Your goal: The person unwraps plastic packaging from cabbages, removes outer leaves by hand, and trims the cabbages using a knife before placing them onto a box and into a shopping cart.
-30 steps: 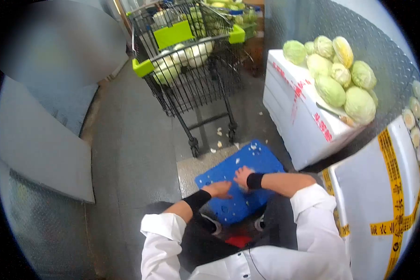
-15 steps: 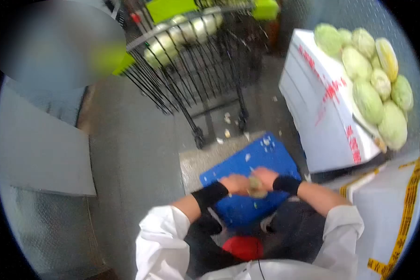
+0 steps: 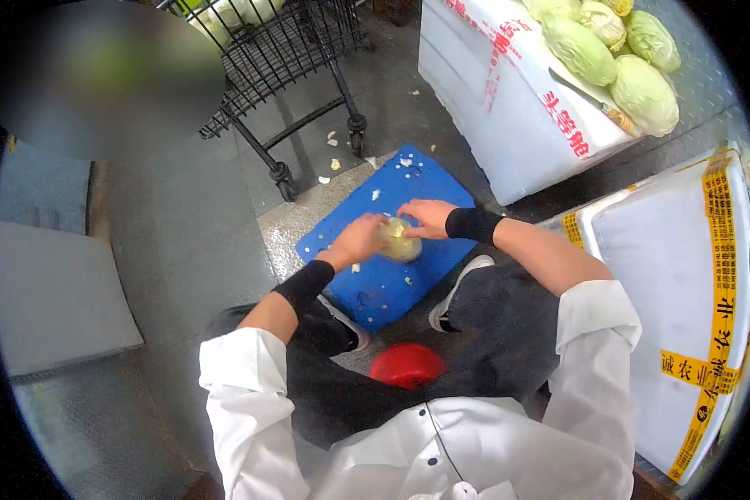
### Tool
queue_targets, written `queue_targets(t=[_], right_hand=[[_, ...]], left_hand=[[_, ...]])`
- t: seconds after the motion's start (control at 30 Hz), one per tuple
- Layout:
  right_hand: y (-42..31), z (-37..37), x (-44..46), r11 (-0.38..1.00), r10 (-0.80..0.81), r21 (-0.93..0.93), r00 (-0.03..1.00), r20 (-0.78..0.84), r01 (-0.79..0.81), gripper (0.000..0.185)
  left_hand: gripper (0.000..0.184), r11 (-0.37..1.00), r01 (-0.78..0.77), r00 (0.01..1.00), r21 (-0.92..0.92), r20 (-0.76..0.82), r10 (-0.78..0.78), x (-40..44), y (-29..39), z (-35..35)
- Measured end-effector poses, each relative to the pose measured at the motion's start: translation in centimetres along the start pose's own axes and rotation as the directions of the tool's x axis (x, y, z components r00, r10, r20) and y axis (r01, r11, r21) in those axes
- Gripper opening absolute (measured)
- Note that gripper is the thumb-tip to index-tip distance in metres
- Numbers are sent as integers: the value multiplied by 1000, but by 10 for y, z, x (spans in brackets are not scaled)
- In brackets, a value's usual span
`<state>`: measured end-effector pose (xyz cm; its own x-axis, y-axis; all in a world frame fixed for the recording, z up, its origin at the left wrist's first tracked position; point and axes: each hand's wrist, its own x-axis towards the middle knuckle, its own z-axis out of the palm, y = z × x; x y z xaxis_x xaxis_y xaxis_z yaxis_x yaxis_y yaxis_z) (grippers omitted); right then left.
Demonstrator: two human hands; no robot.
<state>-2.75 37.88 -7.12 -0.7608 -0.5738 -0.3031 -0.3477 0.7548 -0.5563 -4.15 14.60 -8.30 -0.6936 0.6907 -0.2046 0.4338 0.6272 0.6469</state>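
A pale yellow-green cabbage [image 3: 402, 244] is held over a blue board [image 3: 367, 296] low in front of me. My left hand [image 3: 360, 237] grips its left side with the fingers curled against it. From the upper right, my right hand [image 3: 429, 218] holds it, fingers bent onto the top. Part of the cabbage is hidden by the fingers, and its underside cannot be seen. Small scraps of leaf lie scattered on the board around it.
A black wire cart [image 3: 300, 71] with pale vegetables stands at the upper left. Several cabbages [image 3: 579, 50] and a knife [image 3: 583, 90] lie on a white foam box [image 3: 475, 108]. Another taped box [image 3: 662, 308] is at my right. A red seat [image 3: 407, 365] is below me.
The camera view has shifted, so the cart and boxes appear higher and further left. My hands remain at the cabbage, and my right fingers now rest higher on its top.
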Motion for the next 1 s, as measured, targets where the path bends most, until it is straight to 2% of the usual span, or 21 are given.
queue_targets(t=[0.07, 0.1, 0.2, 0.3, 0.4, 0.5, 0.6, 0.7, 0.8, 0.9, 1.0], right_hand=[[0, 12, 13, 998, -70, -2, 994, -87, 70, 36], [-2, 13, 18, 995, -101, -7, 987, -124, 101, 31], [-3, 10, 30, 999, -50, -15, 998, -37, 50, 28], [-2, 5, 40, 996, -59, -66, 998, -20, 58, 22], [2, 7, 46, 999, -21, -24, 999, -33, 21, 17], [3, 3, 47, 999, -34, 21, 999, -34, 35, 15], [0, -3, 50, 998, 45, -44, 999, 30, -44, 19], [5, -3, 51, 999, -5, -54, 986, -164, -4, 18], [11, -11, 51, 997, -58, 53, 992, -116, 64, 16], [7, -5, 45, 968, -201, 140, 978, -47, 206, 17], [1, 2, 46, 985, -168, 55, 985, 26, 166, 20]], left_hand=[[37, 999, 4, 999, -44, -40, -6, -8, -8, 2], [34, 998, -10, 994, -56, -108, 4, -9, -11, 3], [34, 965, 123, 992, -231, 43, -116, -3, -21, -4], [33, 976, 57, 995, -211, 96, -37, 11, -35, -5], [37, 988, -76, 997, -137, -2, 76, 21, -39, -6], [34, 975, -46, 998, -218, -55, 35, 23, -25, -5], [34, 1000, -20, 998, -22, 62, 21, 25, -19, -7], [30, 1000, 18, 996, -1, 83, -18, 33, -19, -5], [28, 993, 110, 989, -49, 105, -104, 37, -22, -12], [30, 992, 81, 987, -94, 149, -67, 40, -34, -18], [29, 954, 182, 965, -236, 230, -127, 40, -37, -24]])
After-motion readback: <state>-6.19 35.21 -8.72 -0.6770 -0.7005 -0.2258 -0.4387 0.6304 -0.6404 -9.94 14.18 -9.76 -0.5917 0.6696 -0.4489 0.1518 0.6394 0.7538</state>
